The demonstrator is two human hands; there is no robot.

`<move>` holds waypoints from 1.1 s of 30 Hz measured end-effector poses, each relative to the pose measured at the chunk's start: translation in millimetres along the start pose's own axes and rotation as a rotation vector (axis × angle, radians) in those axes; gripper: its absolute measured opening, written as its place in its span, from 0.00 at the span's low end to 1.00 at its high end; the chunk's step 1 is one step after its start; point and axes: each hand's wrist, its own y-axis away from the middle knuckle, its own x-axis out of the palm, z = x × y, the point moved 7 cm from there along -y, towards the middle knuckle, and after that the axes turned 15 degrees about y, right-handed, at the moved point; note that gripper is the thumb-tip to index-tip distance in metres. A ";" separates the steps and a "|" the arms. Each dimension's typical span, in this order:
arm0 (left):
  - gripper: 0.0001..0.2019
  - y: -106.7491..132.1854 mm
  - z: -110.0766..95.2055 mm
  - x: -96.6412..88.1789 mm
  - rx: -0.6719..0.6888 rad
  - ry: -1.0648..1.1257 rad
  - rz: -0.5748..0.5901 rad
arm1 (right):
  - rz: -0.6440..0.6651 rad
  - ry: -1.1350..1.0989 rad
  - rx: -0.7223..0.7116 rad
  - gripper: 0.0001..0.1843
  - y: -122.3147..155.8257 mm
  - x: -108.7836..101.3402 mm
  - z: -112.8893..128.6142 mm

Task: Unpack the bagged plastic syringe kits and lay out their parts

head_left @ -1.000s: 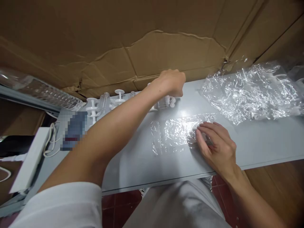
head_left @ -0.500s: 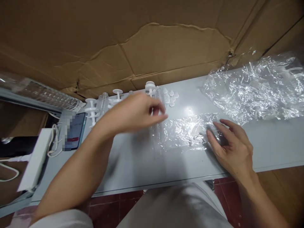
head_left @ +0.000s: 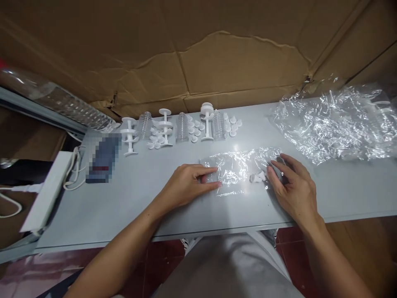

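A clear plastic bag [head_left: 232,174] lies flat on the grey tabletop in front of me. At its left end is my left hand [head_left: 189,184], thumb and forefinger stretched over the film with a gap between them. My right hand [head_left: 294,186] rests at the other end, fingers spread and curved, fingertips on or beside the film. Close to the right thumb, a few small white plastic pieces [head_left: 257,177] lie at the bag; whether they are inside or on top I cannot tell.
Along the back stand white spool-shaped plungers [head_left: 207,122], clear ribbed cylinders [head_left: 182,127] and piles of small white nozzle-like tips [head_left: 233,126]. A crumpled heap of clear plastic [head_left: 338,124] lies right. A phone [head_left: 104,159], a white power strip [head_left: 46,192] and a bottle [head_left: 62,101] are left.
My left hand has come down from above the row of parts to the left end of the bag. Small white pieces now show beside my right thumb. The right hand has barely moved.
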 end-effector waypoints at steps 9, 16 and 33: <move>0.07 5.1 -23.9 26.9 0.522 0.027 0.034 | -0.036 -0.041 -0.049 0.15 -3.5 0.9 7.5; 0.16 -7.4 -22.3 43.8 0.459 -0.060 0.130 | 0.100 -0.130 -0.030 0.15 -2.7 2.5 6.8; 0.16 -1.7 -5.7 24.8 0.724 -0.112 -0.115 | -0.122 -0.725 0.461 0.29 -14.6 -33.9 -14.8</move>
